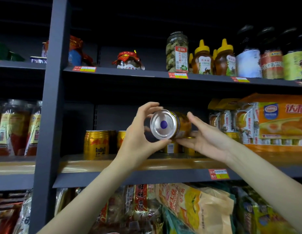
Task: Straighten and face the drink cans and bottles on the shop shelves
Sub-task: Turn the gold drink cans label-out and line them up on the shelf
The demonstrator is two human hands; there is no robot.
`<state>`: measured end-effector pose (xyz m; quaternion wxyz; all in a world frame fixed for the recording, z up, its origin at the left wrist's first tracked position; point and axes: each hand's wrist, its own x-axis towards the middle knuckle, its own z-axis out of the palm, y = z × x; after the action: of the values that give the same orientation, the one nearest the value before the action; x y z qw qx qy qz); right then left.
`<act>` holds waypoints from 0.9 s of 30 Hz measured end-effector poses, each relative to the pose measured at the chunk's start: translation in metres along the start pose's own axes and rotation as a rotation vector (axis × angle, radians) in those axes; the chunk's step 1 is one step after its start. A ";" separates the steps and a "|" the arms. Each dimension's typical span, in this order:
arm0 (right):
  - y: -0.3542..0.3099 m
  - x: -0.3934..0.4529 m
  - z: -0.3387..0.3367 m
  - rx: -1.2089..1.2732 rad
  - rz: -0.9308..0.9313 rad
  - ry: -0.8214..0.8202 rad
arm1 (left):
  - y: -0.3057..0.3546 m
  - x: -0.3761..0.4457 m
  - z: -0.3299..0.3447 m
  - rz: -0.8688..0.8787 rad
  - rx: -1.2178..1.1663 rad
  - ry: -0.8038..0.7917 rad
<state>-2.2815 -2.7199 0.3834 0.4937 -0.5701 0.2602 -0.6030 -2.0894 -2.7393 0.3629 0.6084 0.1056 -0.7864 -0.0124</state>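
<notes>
A jar [170, 124] with a silver lid bearing a purple dot lies tipped on its side in the air, lid toward me, in front of the middle shelf. My left hand [141, 132] grips the lid rim with thumb below and fingers above. My right hand [204, 137] cups the jar's body from the right and underneath. Behind them, gold Red Bull cans [96, 144] stand upright on the wooden middle shelf [99, 163]; more gold cans [233, 135] are partly hidden behind my hands.
A dark steel upright [50, 115] stands left of the cans. The upper shelf [146, 74] carries a red-capped jar [129, 61], a tall pickle jar [177, 52], honey bottles [202, 59] and dark bottles. An orange carton [280, 120] sits right. Snack bags [194, 208] fill the shelf below.
</notes>
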 end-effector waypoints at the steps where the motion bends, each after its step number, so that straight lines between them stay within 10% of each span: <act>1: 0.001 0.001 0.000 0.007 0.007 -0.001 | 0.001 -0.001 0.001 0.029 0.038 -0.024; 11: 0.002 0.001 -0.007 -0.081 -0.265 -0.076 | 0.006 -0.009 0.000 -0.330 -0.449 -0.079; 27: -0.010 -0.029 -0.008 -0.240 -0.311 0.034 | 0.002 -0.025 0.027 -0.403 -0.555 -0.240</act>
<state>-2.2959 -2.6919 0.3774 0.3183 -0.6480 0.2474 -0.6462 -2.1093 -2.7356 0.3327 0.5025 0.0872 -0.7824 -0.3573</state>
